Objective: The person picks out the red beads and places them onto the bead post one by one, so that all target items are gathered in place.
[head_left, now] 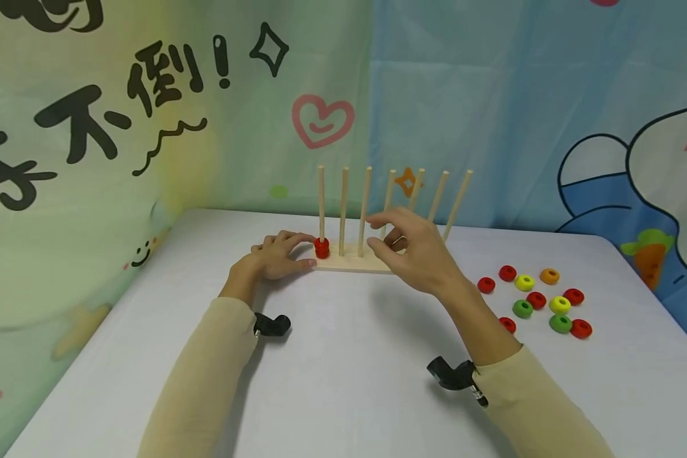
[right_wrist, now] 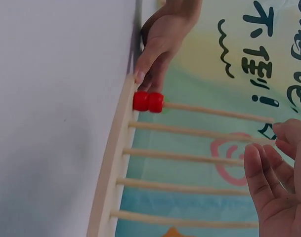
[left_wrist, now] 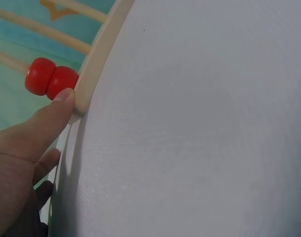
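Note:
A wooden peg stand [head_left: 352,263] with several upright pegs is on the table. Two red beads [left_wrist: 50,79] sit one on the other at the foot of its leftmost peg [head_left: 322,203]. My left hand [head_left: 277,256] holds the left end of the base, thumb at the front corner beside the beads and index finger toward the back. Above the stand, my right hand [head_left: 415,248] has loosely bent fingers, with a gap between thumb and index finger and nothing in it. It hides part of the base and the lower ends of some right-hand pegs.
To the right of the stand lie several loose red beads [head_left: 581,329], two yellow beads [head_left: 560,305], two green beads [head_left: 523,309] and an orange bead [head_left: 549,276] on the white table [head_left: 332,381]. A printed curtain [head_left: 458,95] hangs behind the table.

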`<state>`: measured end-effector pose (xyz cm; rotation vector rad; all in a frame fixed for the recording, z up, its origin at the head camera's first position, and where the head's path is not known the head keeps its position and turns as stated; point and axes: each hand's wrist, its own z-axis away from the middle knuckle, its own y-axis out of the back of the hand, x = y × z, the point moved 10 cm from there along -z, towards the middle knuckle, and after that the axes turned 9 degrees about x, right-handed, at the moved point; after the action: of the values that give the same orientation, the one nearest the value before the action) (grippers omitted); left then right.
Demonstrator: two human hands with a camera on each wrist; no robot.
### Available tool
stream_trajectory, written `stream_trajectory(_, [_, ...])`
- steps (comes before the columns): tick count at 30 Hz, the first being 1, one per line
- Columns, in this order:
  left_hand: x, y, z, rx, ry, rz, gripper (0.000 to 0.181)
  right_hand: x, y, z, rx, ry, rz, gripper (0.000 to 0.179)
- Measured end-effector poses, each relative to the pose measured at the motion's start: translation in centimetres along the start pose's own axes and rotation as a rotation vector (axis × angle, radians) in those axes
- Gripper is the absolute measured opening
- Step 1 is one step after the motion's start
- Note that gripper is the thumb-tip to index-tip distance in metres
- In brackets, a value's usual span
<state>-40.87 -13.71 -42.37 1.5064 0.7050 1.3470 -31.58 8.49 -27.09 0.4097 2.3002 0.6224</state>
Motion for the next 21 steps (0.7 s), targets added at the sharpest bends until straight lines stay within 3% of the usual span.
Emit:
stream_trajectory(7, [-0.1, -0.2, 0.0, 0.0, -0.008, -0.005, 0.065, 1.8, 1.0, 1.8, -0.023, -0.04, 0.038, 0.024])
stream_trajectory(21, [-0.2, -0.2, -0.1, -0.004, -0.007, -0.006, 0.068, 4.0, 4.2, 4.1, 0.007, -0.061, 0.155, 0.024])
